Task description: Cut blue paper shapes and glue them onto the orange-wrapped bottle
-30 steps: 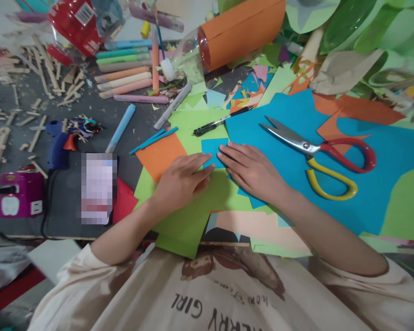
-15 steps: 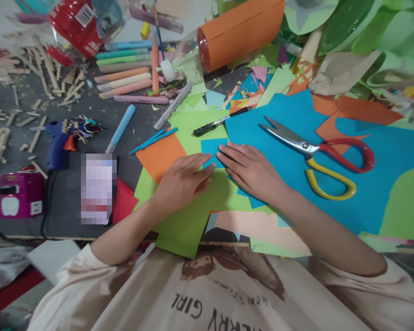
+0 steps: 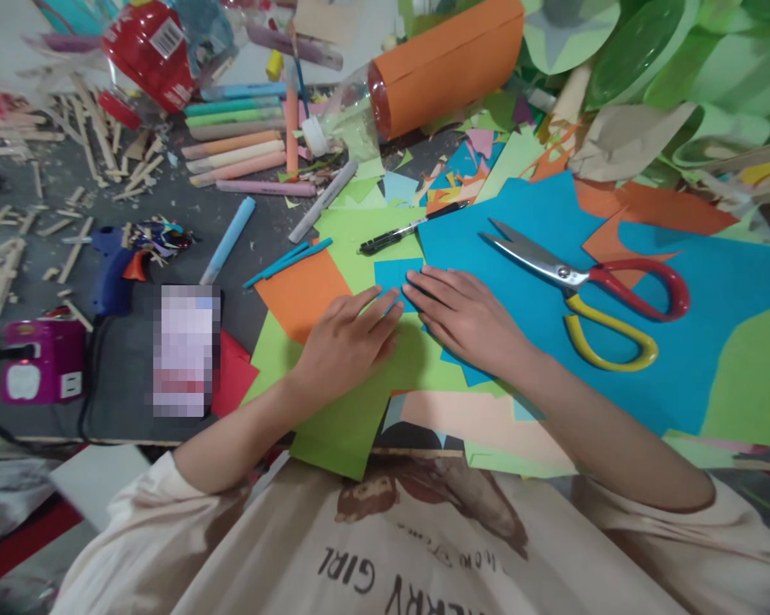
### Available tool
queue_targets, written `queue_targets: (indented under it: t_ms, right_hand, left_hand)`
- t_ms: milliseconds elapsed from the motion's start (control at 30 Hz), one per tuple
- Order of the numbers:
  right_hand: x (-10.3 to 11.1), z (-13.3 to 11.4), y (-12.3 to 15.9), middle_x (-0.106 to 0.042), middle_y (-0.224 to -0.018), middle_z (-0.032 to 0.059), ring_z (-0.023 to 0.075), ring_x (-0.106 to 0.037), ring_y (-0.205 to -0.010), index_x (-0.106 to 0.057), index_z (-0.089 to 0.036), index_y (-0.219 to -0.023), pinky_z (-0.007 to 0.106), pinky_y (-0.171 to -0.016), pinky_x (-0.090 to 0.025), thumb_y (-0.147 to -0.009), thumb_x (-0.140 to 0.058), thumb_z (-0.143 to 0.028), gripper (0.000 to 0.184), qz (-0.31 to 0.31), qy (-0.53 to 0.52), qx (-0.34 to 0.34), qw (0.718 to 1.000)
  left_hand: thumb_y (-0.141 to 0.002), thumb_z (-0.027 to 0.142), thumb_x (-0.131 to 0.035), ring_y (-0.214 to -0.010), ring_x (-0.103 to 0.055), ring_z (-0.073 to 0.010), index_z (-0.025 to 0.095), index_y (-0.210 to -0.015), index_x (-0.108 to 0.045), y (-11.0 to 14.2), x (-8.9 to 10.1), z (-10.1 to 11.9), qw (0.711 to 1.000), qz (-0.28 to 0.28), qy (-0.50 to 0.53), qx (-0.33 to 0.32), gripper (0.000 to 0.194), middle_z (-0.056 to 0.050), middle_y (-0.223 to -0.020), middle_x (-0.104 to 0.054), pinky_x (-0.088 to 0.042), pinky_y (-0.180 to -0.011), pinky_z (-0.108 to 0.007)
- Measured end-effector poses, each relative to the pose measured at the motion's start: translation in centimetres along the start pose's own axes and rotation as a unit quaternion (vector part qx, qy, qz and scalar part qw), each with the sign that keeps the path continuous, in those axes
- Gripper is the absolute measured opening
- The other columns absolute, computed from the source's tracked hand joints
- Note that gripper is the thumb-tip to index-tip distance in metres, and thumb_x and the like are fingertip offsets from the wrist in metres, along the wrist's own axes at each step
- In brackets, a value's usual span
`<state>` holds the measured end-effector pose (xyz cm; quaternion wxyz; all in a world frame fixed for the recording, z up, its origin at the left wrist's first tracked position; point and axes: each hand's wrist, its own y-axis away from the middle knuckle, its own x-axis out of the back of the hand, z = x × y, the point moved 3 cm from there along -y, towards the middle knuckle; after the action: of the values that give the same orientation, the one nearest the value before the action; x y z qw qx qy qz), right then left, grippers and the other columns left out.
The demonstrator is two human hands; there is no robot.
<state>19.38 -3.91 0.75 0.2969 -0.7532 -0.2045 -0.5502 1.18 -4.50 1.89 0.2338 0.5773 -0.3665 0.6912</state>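
Observation:
A small blue piece of paper [image 3: 397, 272] lies on green paper [image 3: 339, 401] in front of me. My left hand [image 3: 349, 337] rests at its lower left, fingers stretched out, fingertips on the blue piece's near edge. From the right, my right hand [image 3: 461, 316] lies flat with its fingers extended over the same piece and the large blue sheet [image 3: 519, 325] beside it. Both hands are open, and their fingertips almost meet. Scissors [image 3: 564, 273] with one red and one yellow handle lie spread on the large blue sheet. A black pen [image 3: 410, 229] is just beyond my fingers.
At left are a blue glue gun [image 3: 112, 273], a purple power adapter [image 3: 44, 360] and a blurred phone [image 3: 185, 350]. Several markers [image 3: 237, 128] and an orange-wrapped bottle [image 3: 449, 68] lie farther back. Wood sticks [image 3: 90, 128] and paper scraps are scattered around.
My left hand's fingers have shifted slightly, the index fingertip drawing back a little from the blue piece. The right hand stays in place. The view has moved slightly.

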Motion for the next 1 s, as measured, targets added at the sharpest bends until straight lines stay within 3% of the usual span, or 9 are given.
queue_targets:
  t_ms: [200, 333, 433, 633, 800, 867, 900, 967, 1000]
  right_hand:
    - [-0.3, 0.0, 0.0, -0.062, -0.139, 0.0141, 0.0276, -0.055, -0.131, -0.06, -0.013, -0.132, 0.047, -0.105, -0.049, -0.101, -0.038, -0.021, 0.039, -0.019, -0.038, -0.023, 0.999]
    - [0.3, 0.4, -0.4, -0.062, -0.139, 0.0127, 0.0276, -0.057, -0.129, -0.06, -0.015, -0.132, 0.046, -0.103, -0.049, -0.101, -0.038, -0.027, 0.04, -0.031, -0.099, -0.051, 0.993]
    - [1.5, 2.0, -1.5, -0.065, -0.134, 0.0123, 0.0288, -0.06, -0.123, -0.06, -0.016, -0.131, 0.047, -0.101, -0.05, -0.1, -0.04, -0.032, 0.04, -0.03, -0.12, -0.077, 0.989]
    - [2.7, 6.8, -5.5, -0.067, -0.125, 0.015, 0.0336, -0.064, -0.11, -0.062, -0.014, -0.123, 0.048, -0.09, -0.05, -0.089, -0.039, -0.011, 0.041, -0.072, 0.021, -0.151, 0.986]
    - [2.4, 7.4, -7.5, -0.068, -0.116, 0.0197, 0.0321, -0.063, -0.11, -0.065, -0.011, -0.11, 0.044, -0.091, -0.047, -0.09, -0.037, -0.007, 0.034, -0.16, 0.065, -0.145, 0.974]
    - [3.1, 7.5, -7.6, -0.067, -0.114, 0.0201, 0.0317, -0.062, -0.109, -0.064, -0.013, -0.103, 0.044, -0.088, -0.048, -0.091, -0.04, -0.009, 0.027, -0.124, 0.048, -0.161, 0.978]
    - [3.5, 7.6, -7.5, -0.067, -0.112, 0.0185, 0.0305, -0.063, -0.105, -0.062, -0.015, -0.099, 0.043, -0.086, -0.048, -0.09, -0.043, -0.01, 0.022, -0.077, 0.025, -0.174, 0.981]
    - [4.6, 7.7, -7.2, -0.066, -0.099, 0.0109, 0.0251, -0.065, -0.085, -0.056, -0.022, -0.089, 0.04, -0.075, -0.051, -0.087, -0.051, -0.017, 0.007, 0.065, -0.075, -0.209, 0.973]
    - [4.9, 7.6, -6.9, -0.063, -0.087, 0.0055, 0.0213, -0.063, -0.071, -0.05, -0.026, -0.083, 0.038, -0.067, -0.051, -0.086, -0.055, -0.022, 0.007, 0.14, -0.151, -0.225, 0.952]
  left_hand:
    - [-0.097, 0.02, -0.047, -0.116, -0.062, -0.0254, 0.008, -0.123, -0.062, -0.4, 0.5, 1.5, 0.999, -0.007, -0.045, 0.025, 0.032, -0.011, -0.124, -0.07, -0.047, -0.092, -0.039]
    - [-0.097, 0.017, -0.041, -0.113, -0.063, -0.0263, 0.002, -0.127, -0.06, -1.2, 0.6, 2.7, 0.995, -0.061, -0.059, 0.052, 0.038, -0.017, -0.125, -0.068, -0.047, -0.088, -0.039]
    - [-0.098, 0.015, -0.038, -0.114, -0.062, -0.0276, -0.004, -0.128, -0.058, -1.8, 0.5, 3.6, 0.99, -0.097, -0.083, 0.053, 0.041, -0.021, -0.129, -0.065, -0.046, -0.091, -0.038]
    - [-0.1, 0.019, -0.036, -0.118, -0.061, -0.0285, -0.003, -0.129, -0.057, -2.0, 0.3, 3.9, 0.986, -0.125, -0.091, 0.062, 0.043, -0.022, -0.137, -0.059, -0.046, -0.096, -0.038]
    - [-0.1, 0.024, -0.038, -0.117, -0.06, -0.0281, 0.001, -0.129, -0.057, -2.2, 0.4, 3.3, 0.982, -0.165, -0.05, 0.082, 0.042, -0.021, -0.138, -0.058, -0.047, -0.097, -0.037]
    - [-0.099, 0.024, -0.039, -0.117, -0.059, -0.0281, 0.0, -0.132, -0.054, -2.4, 0.5, 3.1, 0.979, -0.18, -0.041, 0.086, 0.043, -0.021, -0.136, -0.059, -0.048, -0.098, -0.037]
    - [-0.099, 0.024, -0.039, -0.117, -0.058, -0.0281, -0.001, -0.134, -0.052, -2.4, 0.5, 3.0, 0.978, -0.187, -0.038, 0.088, 0.045, -0.022, -0.135, -0.059, -0.048, -0.098, -0.037]
    - [-0.099, 0.022, -0.039, -0.117, -0.057, -0.0278, -0.003, -0.137, -0.047, -2.4, 0.5, 2.9, 0.976, -0.197, -0.03, 0.091, 0.047, -0.022, -0.134, -0.059, -0.049, -0.098, -0.036]
    - [-0.099, 0.022, -0.038, -0.118, -0.057, -0.0277, -0.003, -0.139, -0.046, -2.4, 0.4, 2.9, 0.975, -0.2, -0.026, 0.092, 0.048, -0.022, -0.135, -0.058, -0.049, -0.098, -0.035]
